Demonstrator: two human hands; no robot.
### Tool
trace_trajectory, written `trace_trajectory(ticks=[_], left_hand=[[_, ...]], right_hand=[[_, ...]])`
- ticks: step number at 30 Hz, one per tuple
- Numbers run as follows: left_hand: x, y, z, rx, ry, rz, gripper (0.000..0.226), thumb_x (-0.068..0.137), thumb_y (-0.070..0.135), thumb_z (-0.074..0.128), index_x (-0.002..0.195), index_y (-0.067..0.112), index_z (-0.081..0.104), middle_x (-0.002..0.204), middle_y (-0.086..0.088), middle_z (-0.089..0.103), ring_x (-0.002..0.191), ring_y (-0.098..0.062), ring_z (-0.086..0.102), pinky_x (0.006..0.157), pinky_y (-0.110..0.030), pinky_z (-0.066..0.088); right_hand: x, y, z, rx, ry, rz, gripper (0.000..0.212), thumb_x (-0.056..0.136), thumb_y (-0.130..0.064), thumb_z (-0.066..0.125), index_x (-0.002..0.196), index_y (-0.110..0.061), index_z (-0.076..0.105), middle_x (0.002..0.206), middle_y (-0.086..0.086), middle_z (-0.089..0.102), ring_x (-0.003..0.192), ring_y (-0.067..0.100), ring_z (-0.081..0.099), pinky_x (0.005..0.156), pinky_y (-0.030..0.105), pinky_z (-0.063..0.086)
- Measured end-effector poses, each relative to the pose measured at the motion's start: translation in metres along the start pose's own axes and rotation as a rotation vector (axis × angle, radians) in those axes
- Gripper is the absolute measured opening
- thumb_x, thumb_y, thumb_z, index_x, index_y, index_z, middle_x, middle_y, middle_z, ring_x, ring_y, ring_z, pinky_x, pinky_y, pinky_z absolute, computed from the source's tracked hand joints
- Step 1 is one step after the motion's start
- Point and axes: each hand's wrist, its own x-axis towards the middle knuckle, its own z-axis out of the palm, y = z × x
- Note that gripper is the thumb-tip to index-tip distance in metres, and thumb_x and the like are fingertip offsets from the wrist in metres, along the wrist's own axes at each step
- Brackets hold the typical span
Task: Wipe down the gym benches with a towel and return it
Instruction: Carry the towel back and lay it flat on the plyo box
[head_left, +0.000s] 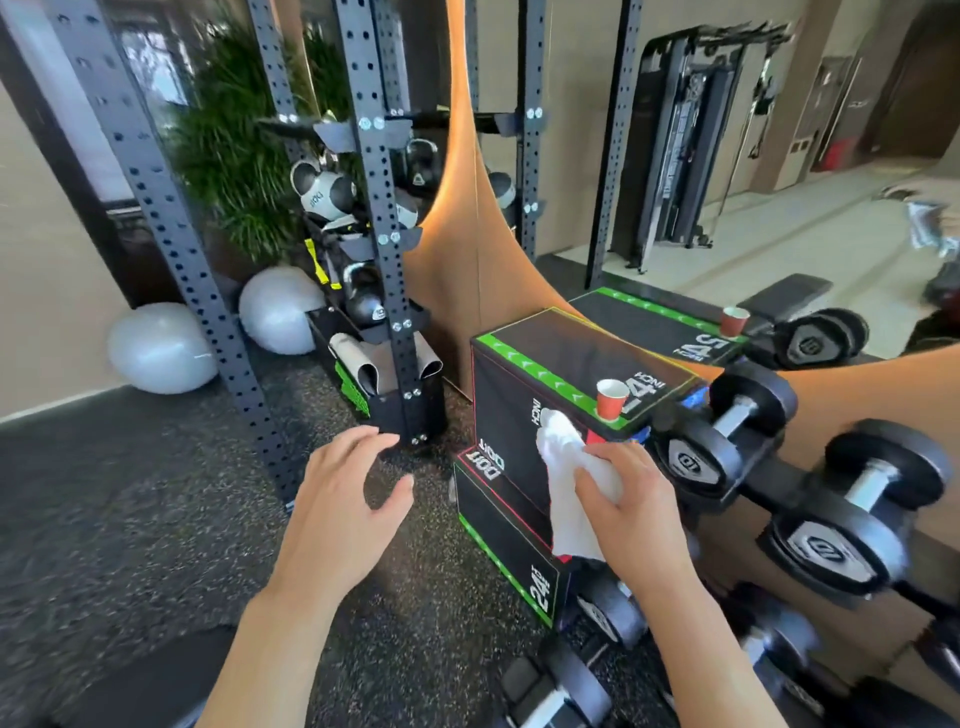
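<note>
Bright, even daylight; wide-angle lens bends the rack posts (166, 218) at the edges; slight blur lower right.

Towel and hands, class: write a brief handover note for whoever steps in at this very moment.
Right hand: grips the white towel, which hangs in front of the black plyo box.
Left hand: open, holding nothing, above the rubber floor.
A red paper cup stands on the box top.
Done: cannot tell how much has been wiped.
Left: finish the benches, return the towel.

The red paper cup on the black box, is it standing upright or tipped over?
Upright. The red paper cup stands on its base near the front edge of the plyo box, open mouth facing up. Its contents cannot be seen.
</note>
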Motion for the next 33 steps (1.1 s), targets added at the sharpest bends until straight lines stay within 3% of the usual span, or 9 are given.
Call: trace_trajectory(ticks=[3,8,14,20,22,26,29,33], left_hand=[[0.027,-0.030,0.002,-0.040,-0.001,-0.010,0.043,0.098,0.050,0.061,0.140,0.041,0.056,0.149,0.026,0.040,0.132,0.008,0.025,0.115,-0.038,0.037],[0.090,-0.091,-0.002,-0.041,-0.024,0.014,0.043,0.098,0.047,0.063,0.140,0.039,0.056,0.149,0.023,0.042,0.140,-0.008,0.032,0.113,-0.040,0.039],[0.164,-0.167,-0.017,-0.072,-0.065,0.020,0.043,0.098,0.048,0.062,0.140,0.041,0.056,0.150,0.025,0.039,0.140,-0.007,0.030,0.111,-0.039,0.039],[0.219,-0.212,-0.020,-0.126,-0.087,0.046,0.042,0.098,0.044,0.065,0.139,0.039,0.057,0.148,0.024,0.042,0.137,-0.005,0.032,0.107,-0.031,0.034],[0.226,-0.224,-0.015,-0.153,-0.097,0.058,0.042,0.098,0.044,0.066,0.139,0.040,0.057,0.148,0.024,0.041,0.138,-0.004,0.032,0.106,-0.030,0.034],[0.247,-0.242,0.003,-0.213,-0.107,0.028,0.042,0.098,0.043,0.066,0.139,0.040,0.058,0.148,0.025,0.041,0.138,0.000,0.030,0.110,-0.035,0.038],[0.267,-0.247,0.020,-0.201,-0.138,0.031,0.042,0.098,0.043,0.066,0.139,0.040,0.057,0.148,0.025,0.041,0.140,-0.002,0.030,0.109,-0.036,0.040],[0.307,-0.247,0.043,-0.191,-0.139,0.070,0.044,0.098,0.046,0.065,0.140,0.041,0.056,0.147,0.027,0.040,0.140,0.003,0.028,0.111,-0.027,0.032]], right_hand=[[0.024,-0.007,0.032,0.004,0.008,0.001,0.020,0.095,-0.023,0.070,0.114,-0.027,0.068,0.110,-0.012,0.060,0.096,0.004,0.054,0.084,0.023,0.039],[0.064,-0.032,0.106,-0.029,-0.023,0.022,0.019,0.096,-0.026,0.068,0.115,-0.027,0.068,0.110,-0.013,0.059,0.099,0.007,0.056,0.087,0.029,0.043],[0.113,-0.076,0.184,-0.076,-0.038,0.040,0.022,0.095,-0.026,0.065,0.116,-0.024,0.069,0.107,-0.009,0.058,0.097,0.012,0.058,0.085,0.033,0.046],[0.143,-0.100,0.234,-0.101,-0.048,0.060,0.018,0.097,-0.028,0.065,0.115,-0.028,0.069,0.105,-0.016,0.055,0.099,-0.005,0.053,0.076,0.019,0.043],[0.151,-0.101,0.242,-0.117,-0.061,0.088,0.019,0.098,-0.027,0.064,0.116,-0.028,0.069,0.105,-0.016,0.055,0.100,-0.005,0.053,0.077,0.022,0.044],[0.175,-0.098,0.260,-0.139,-0.055,0.076,0.019,0.098,-0.026,0.065,0.117,-0.025,0.069,0.105,-0.015,0.055,0.101,-0.006,0.052,0.076,0.010,0.043],[0.196,-0.085,0.272,-0.140,-0.065,0.084,0.018,0.098,-0.026,0.066,0.116,-0.025,0.068,0.106,-0.014,0.057,0.100,-0.004,0.054,0.078,0.017,0.045],[0.231,-0.056,0.288,-0.106,-0.013,0.097,0.017,0.095,-0.025,0.069,0.111,-0.029,0.069,0.103,-0.016,0.057,0.093,0.004,0.058,0.081,0.036,0.052]])
